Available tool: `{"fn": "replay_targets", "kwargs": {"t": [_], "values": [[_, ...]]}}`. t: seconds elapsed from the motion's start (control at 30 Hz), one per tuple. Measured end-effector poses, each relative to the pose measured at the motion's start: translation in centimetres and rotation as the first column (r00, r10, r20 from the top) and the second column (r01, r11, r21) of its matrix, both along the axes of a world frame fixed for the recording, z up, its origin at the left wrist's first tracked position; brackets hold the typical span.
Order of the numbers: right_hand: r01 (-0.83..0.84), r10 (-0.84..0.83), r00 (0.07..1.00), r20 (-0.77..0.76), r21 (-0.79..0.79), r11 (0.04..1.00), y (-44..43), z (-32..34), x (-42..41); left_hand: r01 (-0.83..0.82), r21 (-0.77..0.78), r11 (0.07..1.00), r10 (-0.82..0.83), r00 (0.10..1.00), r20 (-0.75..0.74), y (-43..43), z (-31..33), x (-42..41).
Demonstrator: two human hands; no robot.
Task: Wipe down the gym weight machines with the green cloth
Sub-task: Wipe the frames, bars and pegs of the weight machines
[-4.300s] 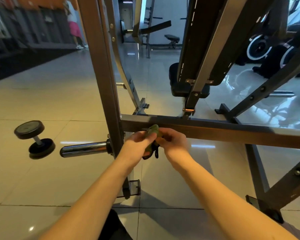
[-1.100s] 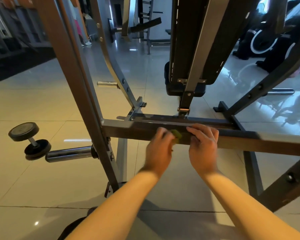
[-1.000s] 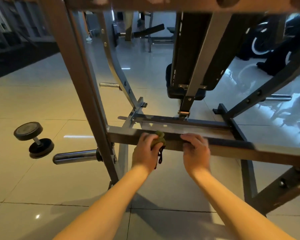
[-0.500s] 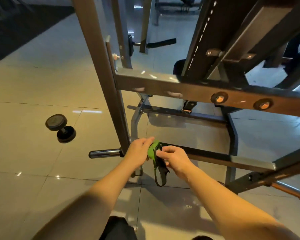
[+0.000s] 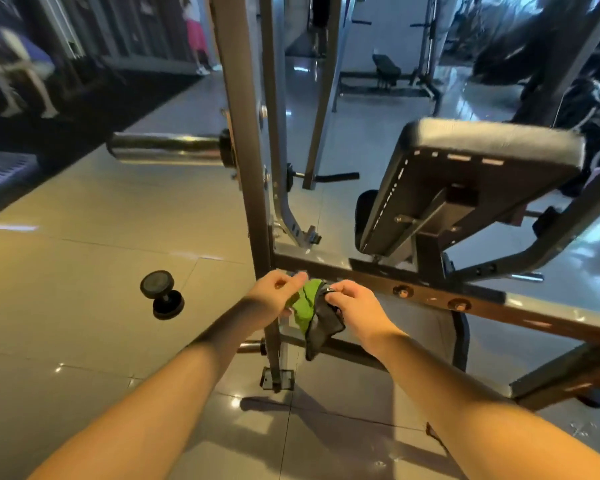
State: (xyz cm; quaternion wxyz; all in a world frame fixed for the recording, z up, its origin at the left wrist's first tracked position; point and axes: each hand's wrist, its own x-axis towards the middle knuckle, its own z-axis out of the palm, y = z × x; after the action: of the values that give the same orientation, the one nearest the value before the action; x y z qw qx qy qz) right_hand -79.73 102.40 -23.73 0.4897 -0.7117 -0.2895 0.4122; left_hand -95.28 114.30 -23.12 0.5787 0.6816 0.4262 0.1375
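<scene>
Together, hands (image 5: 355,304) on green cloth (image 5: 305,308).

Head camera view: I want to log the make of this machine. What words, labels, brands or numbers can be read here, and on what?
No text can be read in this view.
Weight machine crossbar: only bolts and pale scuffs, no lettering.
Bench pad: pale marks along its edge, too blurred to tell if they are print.
Dumbbell: no number visible.
Green cloth: no label visible.
Background: motion-blurred, nothing readable.
</scene>
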Motion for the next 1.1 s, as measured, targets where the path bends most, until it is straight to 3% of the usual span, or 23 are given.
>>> {"fn": "replay_targets", "kwargs": {"t": [0.13,0.27,0.33,0.47,0.5,0.57,0.63,0.7,0.83,0.9,0.97,1.1], "values": [[-0.019,0.015,0.997,0.07,0.062,0.998,0.8,4.9,0.4,0.084,0.043,0.996,-0.088,0.989,0.121,-0.6,5.4,-0.4],[-0.031,0.008,0.989,0.148,0.157,0.987,1.4,8.7,1.3,0.07,0.254,0.965,-0.084,0.995,0.046,-0.8,9.1,-0.3],[-0.037,0.008,0.986,0.168,0.173,0.984,1.4,10.0,1.9,0.061,0.283,0.957,-0.074,0.997,0.034,-1.1,10.2,-0.3],[-0.07,0.059,0.922,0.384,0.015,0.997,1.1,10.6,2.6,0.016,0.303,0.953,-0.034,0.998,0.054,-2.6,10.7,0.1],[-0.048,0.053,0.947,0.315,-0.026,0.999,0.9,10.6,2.5,0.007,0.313,0.95,-0.025,0.998,0.051,-2.8,10.5,0.4],[-0.064,0.054,0.992,-0.117,-0.089,0.994,0.4,10.8,2.0,0.013,0.316,0.949,-0.03,0.998,0.049,-3.7,10.0,1.0],[-0.108,0.063,0.875,-0.479,-0.067,0.992,0.0,10.2,1.8,0.052,0.332,0.942,-0.06,0.998,0.015,-4.4,8.8,1.5],[-0.055,0.04,0.828,-0.56,-0.011,0.998,0.2,8.5,1.9,0.075,0.339,0.938,-0.072,0.997,-0.023,-5.0,7.7,2.0],[0.018,-0.01,0.902,-0.432,0.015,1.0,0.9,4.8,3.0,0.098,0.396,0.913,-0.084,0.995,-0.051,-4.7,5.0,2.4],[0.039,-0.032,0.947,-0.32,0.016,0.999,1.4,3.6,4.1,-0.094,0.41,0.907,0.107,0.994,-0.009,-4.1,3.3,1.9],[0.075,-0.071,0.978,-0.198,0.01,0.997,2.4,2.5,5.4,-0.332,0.41,0.85,0.344,0.938,0.045,-3.0,1.9,1.6],[0.081,-0.081,0.997,0.001,0.034,0.996,5.1,2.5,6.7,-0.539,0.253,0.804,0.568,0.821,-0.056,0.6,0.4,2.3]]}}
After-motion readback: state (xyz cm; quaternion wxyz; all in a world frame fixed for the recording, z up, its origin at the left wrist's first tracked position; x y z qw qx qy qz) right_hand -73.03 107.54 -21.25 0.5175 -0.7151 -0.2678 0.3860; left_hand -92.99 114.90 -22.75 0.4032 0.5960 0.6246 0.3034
